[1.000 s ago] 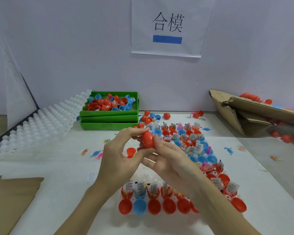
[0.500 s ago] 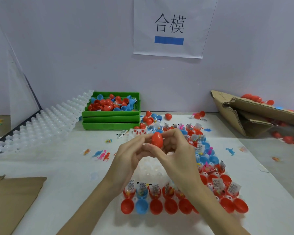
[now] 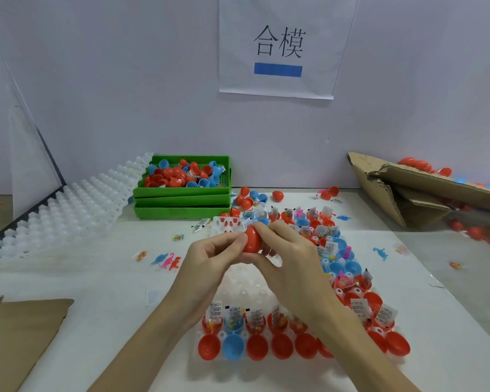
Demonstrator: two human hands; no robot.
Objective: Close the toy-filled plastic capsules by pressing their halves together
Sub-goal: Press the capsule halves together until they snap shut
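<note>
At the far left a translucent white moulded tray leans up from the desk; right of it a stack of green plastic bins holds loose red and blue halves. The left hand pinches the red egg-shaped plastic capsule at its left side, thumb and forefinger curled against it, while the right hand curls its fingers over the top and right side. The capsule hangs in the air above the clear tray of open, toy-filled red and blue capsule halves, near its far end.

If the halves meet askew, I judge the seam may not snap, or the smooth shell may squirt out of the pinch and fall among the open halves, tipping their paper slips. Free desk lies to the left of the hands; on the right the filled tray and a torn brown cardboard box crowd the room.
</note>
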